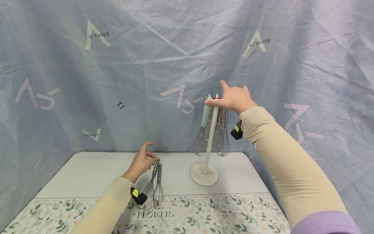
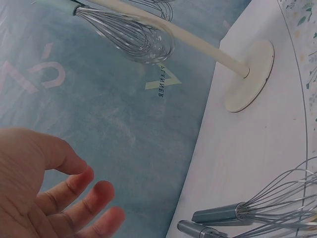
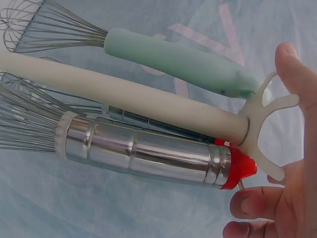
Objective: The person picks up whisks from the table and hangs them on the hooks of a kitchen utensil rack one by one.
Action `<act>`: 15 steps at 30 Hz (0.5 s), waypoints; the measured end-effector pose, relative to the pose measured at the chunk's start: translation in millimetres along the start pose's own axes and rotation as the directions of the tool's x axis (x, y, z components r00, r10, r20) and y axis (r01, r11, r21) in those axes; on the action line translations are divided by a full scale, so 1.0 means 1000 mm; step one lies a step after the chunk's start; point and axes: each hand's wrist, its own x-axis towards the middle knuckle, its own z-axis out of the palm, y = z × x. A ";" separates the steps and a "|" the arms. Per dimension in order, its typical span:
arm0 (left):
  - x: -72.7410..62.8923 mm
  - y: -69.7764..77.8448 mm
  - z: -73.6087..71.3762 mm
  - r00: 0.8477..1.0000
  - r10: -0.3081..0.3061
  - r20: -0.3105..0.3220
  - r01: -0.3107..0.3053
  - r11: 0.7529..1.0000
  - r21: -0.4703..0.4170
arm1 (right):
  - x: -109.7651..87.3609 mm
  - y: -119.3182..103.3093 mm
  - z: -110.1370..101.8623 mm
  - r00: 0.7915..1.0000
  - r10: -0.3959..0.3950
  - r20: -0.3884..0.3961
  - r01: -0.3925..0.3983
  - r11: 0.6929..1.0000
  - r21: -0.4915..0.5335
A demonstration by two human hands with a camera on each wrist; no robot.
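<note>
A cream whisk stand (image 1: 208, 152) stands on the table with several whisks hanging from its top hooks. Among them are a mint-handled whisk (image 3: 173, 62) and a steel-handled whisk with a red end (image 3: 148, 148); another steel handle is partly hidden behind the pole. My right hand (image 1: 235, 97) is at the stand's top, thumb and fingers spread either side of the hooks (image 3: 265, 119). Two steel whisks (image 1: 156, 170) lie side by side on the table. Just above their handle ends is my left hand (image 1: 141, 162), fingers loosely bent with nothing between them.
The white tabletop (image 1: 102, 172) has a floral cloth (image 1: 216, 214) along its near side. A grey-blue printed curtain (image 1: 146, 74) hangs behind and at both sides. The stand's round base (image 1: 197, 177) sits right of the lying whisks.
</note>
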 end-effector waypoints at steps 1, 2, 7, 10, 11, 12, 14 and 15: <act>0.000 0.000 0.000 1.000 -0.001 0.000 0.001 1.000 -0.002 | 0.000 0.000 0.000 1.000 -0.002 -0.003 0.002 1.000 -0.002; 0.000 -0.001 0.000 1.000 -0.006 -0.001 0.006 1.000 -0.003 | 0.000 0.000 0.000 1.000 -0.003 -0.008 0.003 1.000 -0.003; -0.001 -0.002 -0.003 1.000 -0.008 -0.011 0.008 1.000 0.003 | -0.001 0.000 0.004 0.999 -0.018 -0.030 0.019 1.000 0.023; -0.002 -0.004 -0.005 1.000 -0.011 -0.012 0.011 1.000 0.001 | 0.000 0.001 0.007 0.998 -0.051 -0.037 0.054 0.996 0.077; -0.003 -0.005 -0.006 1.000 -0.017 -0.012 0.017 1.000 -0.003 | 0.000 0.002 0.008 0.997 -0.072 -0.037 0.076 0.992 0.105; -0.004 -0.006 -0.007 1.000 -0.021 -0.012 0.021 1.000 -0.007 | 0.001 0.004 0.009 0.994 -0.101 -0.037 0.105 0.984 0.143; -0.006 -0.009 -0.009 0.999 -0.031 -0.009 0.031 0.999 -0.019 | 0.003 0.007 0.011 0.985 -0.171 -0.028 0.173 0.950 0.260; -0.007 -0.011 -0.010 0.999 -0.039 -0.007 0.038 0.999 -0.022 | 0.004 0.010 0.012 0.978 -0.208 -0.021 0.204 0.925 0.321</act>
